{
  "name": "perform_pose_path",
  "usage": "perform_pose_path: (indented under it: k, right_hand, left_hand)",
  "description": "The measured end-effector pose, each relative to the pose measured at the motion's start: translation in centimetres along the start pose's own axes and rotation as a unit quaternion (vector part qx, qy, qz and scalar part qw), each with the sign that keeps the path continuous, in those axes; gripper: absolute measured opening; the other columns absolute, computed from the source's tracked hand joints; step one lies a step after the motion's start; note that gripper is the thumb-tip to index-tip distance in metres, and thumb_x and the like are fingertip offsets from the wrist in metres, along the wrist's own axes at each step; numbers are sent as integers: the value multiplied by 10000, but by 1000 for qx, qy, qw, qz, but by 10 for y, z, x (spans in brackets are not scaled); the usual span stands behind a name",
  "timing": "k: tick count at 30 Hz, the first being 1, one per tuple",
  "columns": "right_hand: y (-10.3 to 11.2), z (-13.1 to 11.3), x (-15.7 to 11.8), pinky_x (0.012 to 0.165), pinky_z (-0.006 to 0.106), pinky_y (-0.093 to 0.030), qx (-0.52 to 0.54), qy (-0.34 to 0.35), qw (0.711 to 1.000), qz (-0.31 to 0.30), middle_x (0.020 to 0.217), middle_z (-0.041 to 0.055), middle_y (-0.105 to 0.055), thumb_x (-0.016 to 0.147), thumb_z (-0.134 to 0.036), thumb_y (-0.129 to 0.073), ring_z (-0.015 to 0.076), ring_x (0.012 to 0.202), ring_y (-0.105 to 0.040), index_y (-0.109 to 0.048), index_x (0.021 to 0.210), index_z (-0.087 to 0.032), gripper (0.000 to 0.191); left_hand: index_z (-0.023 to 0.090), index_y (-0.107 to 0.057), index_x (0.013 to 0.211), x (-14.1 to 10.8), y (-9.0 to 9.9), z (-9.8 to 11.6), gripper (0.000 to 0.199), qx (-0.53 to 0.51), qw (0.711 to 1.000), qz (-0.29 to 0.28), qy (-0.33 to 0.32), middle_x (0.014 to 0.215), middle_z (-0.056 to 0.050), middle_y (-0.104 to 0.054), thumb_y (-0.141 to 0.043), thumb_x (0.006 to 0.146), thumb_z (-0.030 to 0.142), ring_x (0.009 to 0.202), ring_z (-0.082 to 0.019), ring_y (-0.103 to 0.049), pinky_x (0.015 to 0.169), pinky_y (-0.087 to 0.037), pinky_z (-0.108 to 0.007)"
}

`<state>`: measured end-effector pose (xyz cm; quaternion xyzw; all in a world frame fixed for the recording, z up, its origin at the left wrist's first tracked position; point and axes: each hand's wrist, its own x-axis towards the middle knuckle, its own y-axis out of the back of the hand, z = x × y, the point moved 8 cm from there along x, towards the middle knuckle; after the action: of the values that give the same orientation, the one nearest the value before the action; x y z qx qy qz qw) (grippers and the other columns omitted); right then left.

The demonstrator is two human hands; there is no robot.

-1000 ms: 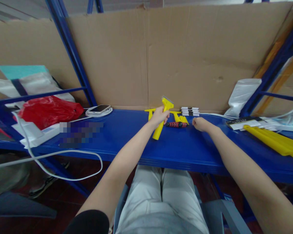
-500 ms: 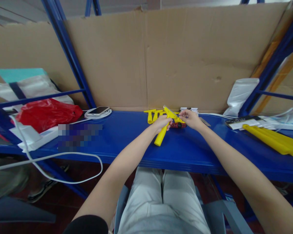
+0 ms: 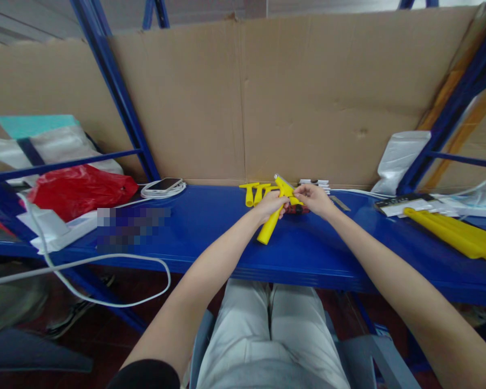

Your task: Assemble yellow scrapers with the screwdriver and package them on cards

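Observation:
My left hand [image 3: 274, 205] is wrapped round the handle of a yellow T-shaped scraper [image 3: 269, 229]. The handle slants down toward me, and a pale strip runs along the head. My right hand [image 3: 314, 199] is closed in a pinch at the right end of that head; what its fingertips hold, if anything, is hidden. Behind my left hand, several similar yellow T-shaped tools [image 3: 249, 195] lie in a row. Partly covered by my hands, a dark red object [image 3: 298, 209] rests on the blue table [image 3: 210, 227].
White-and-black slim items [image 3: 314, 183] and a flat metal piece [image 3: 340, 203] lie beyond my right hand. Long yellow parts [image 3: 456, 233] are at the right. On the left are a phone [image 3: 166, 185] on a coiled cable, a red bag [image 3: 81, 189] and a white power strip [image 3: 71, 229].
My right hand has moved slightly left, its fingertips now against the head of the scraper. The scraper and my left hand have shifted a little to the right.

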<state>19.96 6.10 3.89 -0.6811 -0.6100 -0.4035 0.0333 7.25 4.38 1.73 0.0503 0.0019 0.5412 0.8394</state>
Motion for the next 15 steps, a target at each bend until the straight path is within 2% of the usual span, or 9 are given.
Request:
perform_pose_path:
  k: [7,15]
  right_hand:
    - [0,5,1,642,318,-500,33,-15,999,-2,690,29,-621,689,-382,-652,148,637,-567,-568,708,-194,206]
    - [2,-3,1,674,328,-484,-42,7,999,4,664,27,-611,724,-354,-606,155,642,-556,-563,676,-192,174]
  left_hand:
    - [182,-414,621,-1,0,1,265,10,1000,-8,-3,435,82,-432,-437,829,20,309,-37,-365,355,-288,-183]
    - [180,-420,617,-3,-1,2,261,-1,1000,-14,-2,421,80,-430,-436,829,28,305,-34,-357,357,-289,-181]
